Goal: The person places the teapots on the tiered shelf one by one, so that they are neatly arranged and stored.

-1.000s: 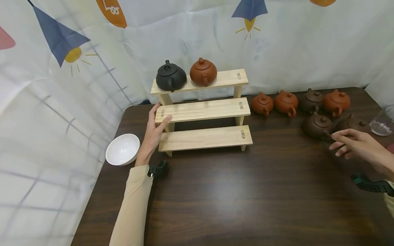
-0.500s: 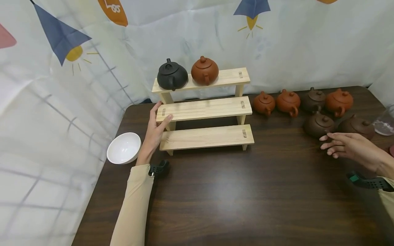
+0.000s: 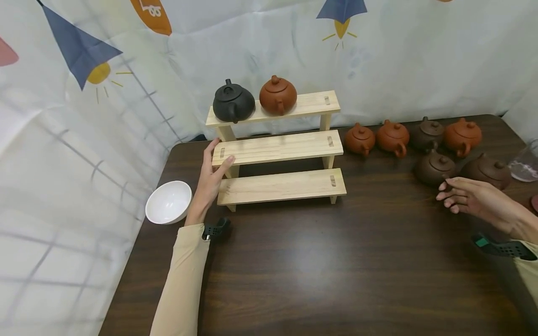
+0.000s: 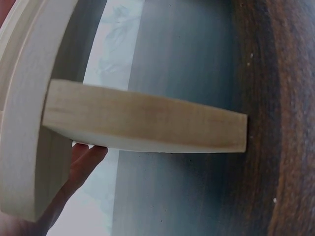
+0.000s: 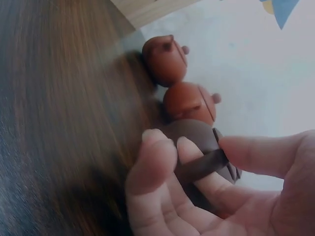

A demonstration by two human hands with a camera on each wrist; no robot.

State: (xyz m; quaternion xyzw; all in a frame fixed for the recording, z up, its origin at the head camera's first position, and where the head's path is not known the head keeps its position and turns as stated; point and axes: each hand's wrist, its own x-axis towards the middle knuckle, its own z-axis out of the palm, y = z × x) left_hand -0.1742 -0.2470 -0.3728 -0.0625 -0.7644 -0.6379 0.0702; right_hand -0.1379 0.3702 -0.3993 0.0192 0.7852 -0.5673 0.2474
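So the two hands are well apart here. The left hand (image 3: 208, 179) has the left end of the middle shelf (image 3: 277, 147) gripped, thumb on top, on a three-step wooden rack (image 3: 281, 186). The right hand (image 3: 483, 200) is over on the other side, pinching the handle of a dark brown teapot (image 3: 433, 169), with a finger through the loop and the thumb on top. That pot's on the worktop (image 3: 315, 261), right of the rack, in front of a back row of four: two small orange-brown teapots (image 3: 359, 140), a dark teapot (image 3: 426, 134) and a reddish teapot (image 3: 462, 135). Another brown teapot (image 3: 486, 172) sits just beside it, partly behind the hand. Up on the top shelf there's a black teapot (image 3: 233, 103) next to a rust-coloured one (image 3: 278, 97), and a white bowl (image 3: 168, 203) is near the left wrist.
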